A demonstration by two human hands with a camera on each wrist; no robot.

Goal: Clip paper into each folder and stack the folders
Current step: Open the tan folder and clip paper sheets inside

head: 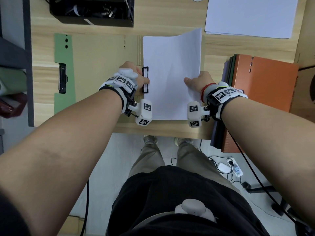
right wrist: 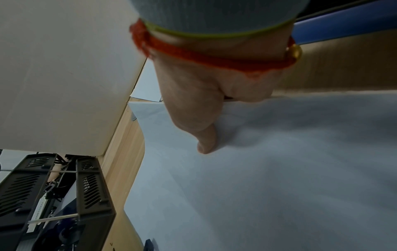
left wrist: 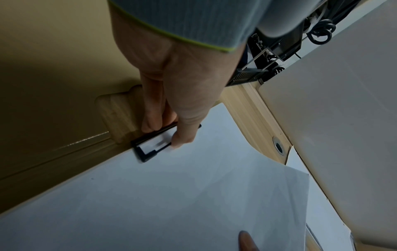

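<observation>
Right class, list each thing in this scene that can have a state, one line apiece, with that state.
open folder: lying flat, opened out
clip: gripped by left hand, over the sheet's edge
sheet: in the folder, far right corner curled up
right hand: pinching the sheet's right edge
folder stack: closed, orange on top
green folder: underneath, clip flat

Light wooden desk [head: 170, 17] across the frame's upper half, pale grey floor [head: 119, 150] below, cables [head: 221, 166] lower right.

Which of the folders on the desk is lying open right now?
The tan folder in the middle, with the white sheet on its right half, the left hand at its black clip. The orange folder tops a closed stack at right.
</observation>
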